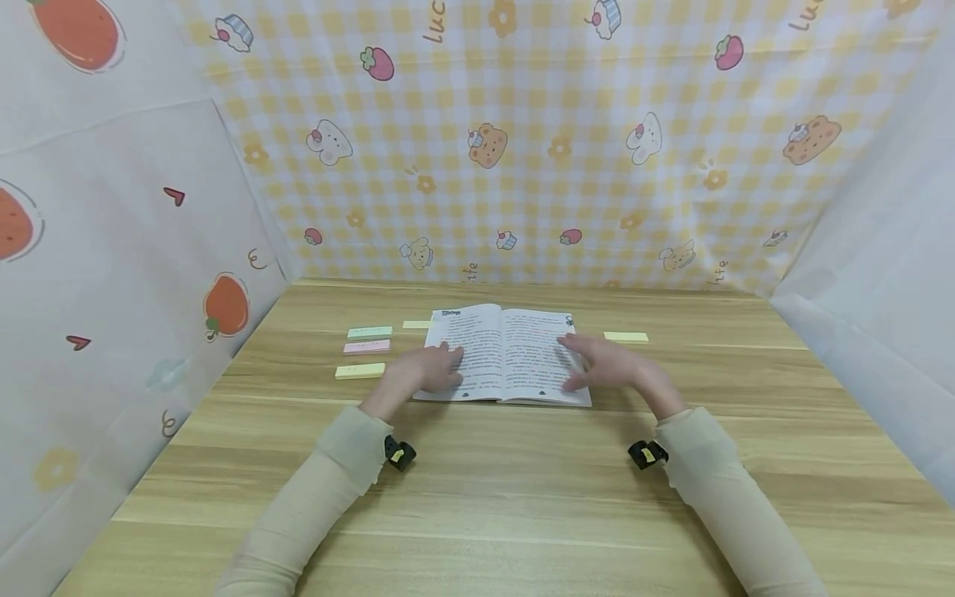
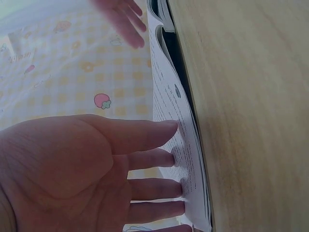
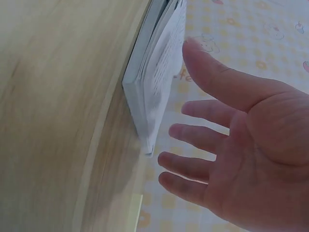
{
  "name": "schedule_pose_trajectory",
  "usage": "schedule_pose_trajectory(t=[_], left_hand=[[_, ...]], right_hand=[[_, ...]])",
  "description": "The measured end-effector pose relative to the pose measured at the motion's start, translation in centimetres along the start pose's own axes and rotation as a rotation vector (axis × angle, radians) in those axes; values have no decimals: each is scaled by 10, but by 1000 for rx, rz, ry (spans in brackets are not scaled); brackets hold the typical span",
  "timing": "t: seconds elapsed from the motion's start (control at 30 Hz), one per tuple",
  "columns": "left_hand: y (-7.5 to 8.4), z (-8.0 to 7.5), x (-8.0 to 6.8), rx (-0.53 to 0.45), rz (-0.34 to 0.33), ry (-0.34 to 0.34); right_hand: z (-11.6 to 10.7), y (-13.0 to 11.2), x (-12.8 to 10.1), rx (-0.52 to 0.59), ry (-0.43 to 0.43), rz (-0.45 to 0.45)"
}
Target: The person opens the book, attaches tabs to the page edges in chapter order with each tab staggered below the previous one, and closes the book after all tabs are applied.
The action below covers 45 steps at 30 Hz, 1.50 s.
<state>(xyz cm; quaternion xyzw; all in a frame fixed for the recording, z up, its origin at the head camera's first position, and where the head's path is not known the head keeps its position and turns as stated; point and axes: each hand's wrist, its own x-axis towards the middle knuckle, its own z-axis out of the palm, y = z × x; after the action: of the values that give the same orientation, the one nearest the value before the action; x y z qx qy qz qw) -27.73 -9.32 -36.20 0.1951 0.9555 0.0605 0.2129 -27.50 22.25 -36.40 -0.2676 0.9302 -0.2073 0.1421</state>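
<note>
An open book (image 1: 507,352) lies on the wooden table, with printed text on both pages. My left hand (image 1: 429,371) rests its fingertips on the left page, and the fingers are fairly straight in the left wrist view. Near the right page's outer edge, my right hand (image 1: 613,365) is spread with nothing in it. In the right wrist view the fingers of that hand (image 3: 227,140) stand apart from the book's page edges (image 3: 145,92).
Left of the book lie a green sticky-note pad (image 1: 370,332), a pink one (image 1: 366,347) and a yellow one (image 1: 361,371). A yellow strip (image 1: 416,325) meets the book's upper left edge; another yellow strip (image 1: 626,337) lies to the right. A patterned cloth (image 1: 522,191) hangs behind the table.
</note>
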Motion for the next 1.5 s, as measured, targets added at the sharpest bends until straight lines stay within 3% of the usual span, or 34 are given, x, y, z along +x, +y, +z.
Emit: schedule_pose_trajectory(t=[0.5, 1.5], left_hand=[[0, 1, 0, 8, -1, 6], [-1, 1, 1, -13, -5, 6]], right_hand=[[2, 5, 0, -60, -86, 61], [5, -1, -1, -106, -81, 79]])
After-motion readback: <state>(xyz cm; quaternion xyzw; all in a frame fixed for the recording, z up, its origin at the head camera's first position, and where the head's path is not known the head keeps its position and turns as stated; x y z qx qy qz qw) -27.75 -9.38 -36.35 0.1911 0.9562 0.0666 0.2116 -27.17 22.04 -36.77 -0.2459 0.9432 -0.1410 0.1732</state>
